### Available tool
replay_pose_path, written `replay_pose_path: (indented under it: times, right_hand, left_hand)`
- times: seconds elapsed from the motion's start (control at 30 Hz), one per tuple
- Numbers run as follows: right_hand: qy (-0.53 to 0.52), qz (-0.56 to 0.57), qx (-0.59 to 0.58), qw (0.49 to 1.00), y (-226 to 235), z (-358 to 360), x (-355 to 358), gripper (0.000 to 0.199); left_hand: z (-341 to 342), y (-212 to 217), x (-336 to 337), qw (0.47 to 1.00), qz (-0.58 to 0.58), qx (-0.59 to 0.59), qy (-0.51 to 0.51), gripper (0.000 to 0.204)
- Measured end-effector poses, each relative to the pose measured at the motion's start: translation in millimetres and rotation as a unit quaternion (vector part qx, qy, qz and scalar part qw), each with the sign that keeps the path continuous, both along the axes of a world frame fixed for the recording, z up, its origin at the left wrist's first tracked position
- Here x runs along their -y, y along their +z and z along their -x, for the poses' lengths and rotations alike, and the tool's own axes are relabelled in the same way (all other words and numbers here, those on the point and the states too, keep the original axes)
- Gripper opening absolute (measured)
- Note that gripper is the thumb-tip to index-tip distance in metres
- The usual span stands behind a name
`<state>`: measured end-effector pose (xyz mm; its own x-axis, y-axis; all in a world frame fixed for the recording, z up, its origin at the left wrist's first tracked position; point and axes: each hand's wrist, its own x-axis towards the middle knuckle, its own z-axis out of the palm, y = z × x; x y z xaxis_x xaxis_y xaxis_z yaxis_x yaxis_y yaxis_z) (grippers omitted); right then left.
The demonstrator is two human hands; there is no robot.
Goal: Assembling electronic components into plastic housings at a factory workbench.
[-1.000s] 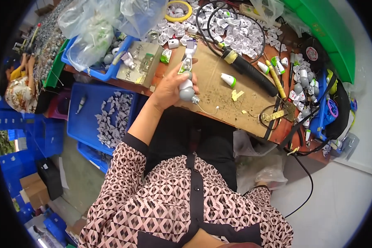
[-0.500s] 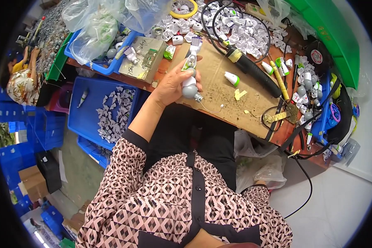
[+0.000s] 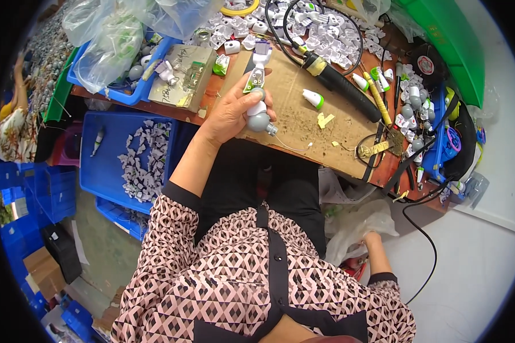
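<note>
My left hand (image 3: pixel 234 111) is closed around a jointed white-and-grey plastic part (image 3: pixel 259 122), holding it above the near edge of the workbench. Its upper end is white with green trim and a purple tip; a round grey section and a small grey plug form the lower end. A thin pale wire runs from near the plug across the cardboard mat (image 3: pixel 286 80). Down at the right, below the bench, my right hand (image 3: pixel 373 237) is at a clear plastic bag (image 3: pixel 349 228). The bag and the angle hide its fingers.
Heaped white plastic pieces (image 3: pixel 326 43) cover the back of the bench. A black cylindrical tool (image 3: pixel 349 88) with a cable lies across the mat, near a white-and-green cap (image 3: pixel 313 99). Blue trays (image 3: pixel 88 171) stand at the left. A co-worker's arm (image 3: pixel 20 86) shows at far left.
My right hand has moved up and right, and more of its wrist and forearm now shows beside the plastic bag. My left hand keeps hold of the plastic part. The whole view has shifted slightly.
</note>
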<state>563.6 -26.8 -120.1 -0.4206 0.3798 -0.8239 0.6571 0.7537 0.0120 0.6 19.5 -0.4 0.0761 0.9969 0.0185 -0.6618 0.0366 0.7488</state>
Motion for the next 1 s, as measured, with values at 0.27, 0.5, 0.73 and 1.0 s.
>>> replay_pose_path:
  times: [0.27, 0.5, 0.73, 1.0]
  right_hand:
    - [-0.178, 0.174, -0.425, 0.87, 197, 265, -70, 0.031]
    - [0.01, -0.258, -0.555, 0.791, 153, 405, -127, 0.024]
    - [-0.173, -0.028, -0.649, 0.74, 156, 420, -130, 0.022]
    - [-0.297, 0.323, -0.608, 0.661, 153, 421, -134, 0.019]
  left_hand:
    - [3, -5, 11, 1.0, -0.014, 0.002, 0.005, 0.055]
    - [14, 0, 29, 0.998, -0.021, -0.028, 0.053, 0.057]
    - [9, 1, 38, 0.996, -0.01, -0.066, 0.055, 0.057]
    - [2, -6, 28, 0.994, 0.0, -0.11, 0.027, 0.063]
